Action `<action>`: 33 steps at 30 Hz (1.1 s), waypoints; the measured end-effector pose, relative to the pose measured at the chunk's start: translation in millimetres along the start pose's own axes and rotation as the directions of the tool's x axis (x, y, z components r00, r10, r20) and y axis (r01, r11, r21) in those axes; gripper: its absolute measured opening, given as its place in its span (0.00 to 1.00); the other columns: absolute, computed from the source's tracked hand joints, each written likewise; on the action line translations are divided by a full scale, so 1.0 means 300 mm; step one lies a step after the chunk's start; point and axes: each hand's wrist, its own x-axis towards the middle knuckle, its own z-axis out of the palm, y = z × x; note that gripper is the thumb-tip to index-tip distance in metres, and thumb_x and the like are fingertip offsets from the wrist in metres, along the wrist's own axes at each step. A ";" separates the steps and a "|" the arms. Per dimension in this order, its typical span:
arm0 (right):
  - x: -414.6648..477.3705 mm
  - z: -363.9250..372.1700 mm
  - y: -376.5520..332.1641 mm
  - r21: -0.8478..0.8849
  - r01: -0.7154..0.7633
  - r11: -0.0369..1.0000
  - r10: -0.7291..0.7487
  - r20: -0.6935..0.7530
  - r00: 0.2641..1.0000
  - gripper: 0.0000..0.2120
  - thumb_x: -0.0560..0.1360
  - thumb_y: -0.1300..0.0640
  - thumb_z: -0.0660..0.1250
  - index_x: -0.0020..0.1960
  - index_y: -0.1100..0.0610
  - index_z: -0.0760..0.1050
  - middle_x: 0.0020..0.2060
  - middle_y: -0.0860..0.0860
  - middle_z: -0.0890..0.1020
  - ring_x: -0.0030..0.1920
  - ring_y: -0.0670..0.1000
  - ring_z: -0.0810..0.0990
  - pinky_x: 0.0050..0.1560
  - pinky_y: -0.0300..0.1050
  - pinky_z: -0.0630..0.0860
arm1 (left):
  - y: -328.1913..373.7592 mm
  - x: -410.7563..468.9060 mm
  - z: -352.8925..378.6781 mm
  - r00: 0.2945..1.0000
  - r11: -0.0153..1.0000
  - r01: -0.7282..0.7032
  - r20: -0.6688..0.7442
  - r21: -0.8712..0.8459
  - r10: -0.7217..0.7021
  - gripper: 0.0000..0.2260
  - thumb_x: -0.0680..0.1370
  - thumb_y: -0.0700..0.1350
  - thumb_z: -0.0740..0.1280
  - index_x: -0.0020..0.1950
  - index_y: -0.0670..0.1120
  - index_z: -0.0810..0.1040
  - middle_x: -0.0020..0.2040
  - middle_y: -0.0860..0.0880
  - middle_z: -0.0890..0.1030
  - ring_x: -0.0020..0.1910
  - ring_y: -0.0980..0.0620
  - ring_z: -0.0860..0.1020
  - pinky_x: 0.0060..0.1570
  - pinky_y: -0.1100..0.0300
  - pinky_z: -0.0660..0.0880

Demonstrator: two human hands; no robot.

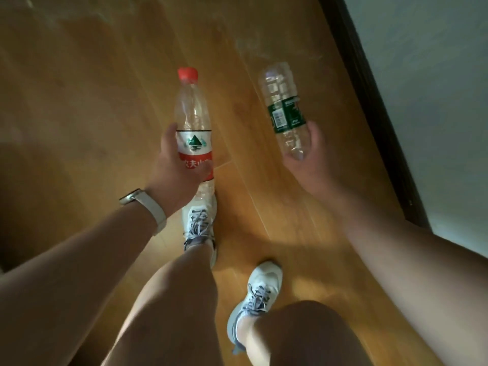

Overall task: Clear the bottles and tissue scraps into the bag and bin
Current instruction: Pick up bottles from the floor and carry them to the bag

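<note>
The person stands on a wooden floor (pixel 92 101) of smooth orange-brown planks and holds one bottle in each hand, the two hands apart from each other. The left hand (pixel 174 170) is curled around the middle of a clear plastic bottle (pixel 194 120), with the thumb on the left side and the fingers over the red and white label. This bottle is tall and round, points away from the person, and has a red cap (pixel 187 74). The right hand (pixel 317 159) grips the lower end of a second clear bottle (pixel 284 101), which has ribbed, slightly dented walls and a dark green label band. I cannot tell if it has a cap. Both bottles look empty and are in the air above the floor. A pale smooth watch band (pixel 148 207) sits on the left wrist. Below are two light grey laced shoes (pixel 256 294). At the right a dark baseboard (pixel 369 88) runs along a pale wall (pixel 435 75).
</note>
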 end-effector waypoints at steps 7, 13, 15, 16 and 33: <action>-0.343 -0.201 -0.368 0.106 0.117 0.987 -0.126 0.077 0.989 0.36 0.67 0.51 0.73 0.70 0.42 0.61 0.59 0.46 0.72 0.54 0.45 0.77 0.51 0.51 0.80 | 0.361 -0.398 -0.233 0.989 0.997 -0.033 -0.140 0.076 0.043 0.37 0.71 0.46 0.75 0.74 0.52 0.59 0.47 0.65 0.74 0.44 0.63 0.78 0.39 0.67 0.72; -0.661 -0.476 -0.659 0.183 0.178 0.967 -0.195 0.082 0.977 0.32 0.66 0.49 0.72 0.67 0.41 0.65 0.56 0.42 0.77 0.51 0.42 0.79 0.51 0.51 0.80 | 0.674 -0.690 -0.419 0.983 0.997 -0.077 -0.166 0.024 0.080 0.34 0.72 0.47 0.75 0.72 0.53 0.61 0.47 0.66 0.76 0.40 0.73 0.77 0.36 0.73 0.73; -0.751 -0.577 -0.739 0.179 0.199 0.964 -0.214 0.071 0.974 0.32 0.67 0.51 0.73 0.67 0.41 0.65 0.56 0.41 0.77 0.51 0.39 0.79 0.51 0.46 0.79 | 0.774 -0.763 -0.479 0.979 0.993 -0.113 -0.169 0.014 0.114 0.34 0.72 0.46 0.75 0.73 0.53 0.61 0.49 0.65 0.76 0.41 0.74 0.76 0.37 0.75 0.73; -0.791 -0.625 -0.777 0.173 0.212 0.962 -0.225 0.064 0.972 0.32 0.68 0.53 0.74 0.68 0.42 0.65 0.56 0.39 0.77 0.51 0.38 0.78 0.51 0.44 0.78 | 0.823 -0.798 -0.507 0.977 0.991 -0.130 -0.172 0.006 0.130 0.34 0.72 0.46 0.75 0.72 0.54 0.61 0.49 0.65 0.76 0.41 0.75 0.76 0.36 0.76 0.73; -1.245 -1.169 -1.124 0.063 0.196 0.978 -0.163 -0.343 0.925 0.32 0.71 0.48 0.71 0.71 0.41 0.61 0.62 0.40 0.72 0.56 0.40 0.75 0.56 0.45 0.76 | 1.551 -1.012 -0.730 0.832 0.849 -0.527 0.183 -0.029 0.523 0.37 0.71 0.45 0.75 0.75 0.54 0.59 0.64 0.55 0.76 0.58 0.56 0.78 0.57 0.52 0.78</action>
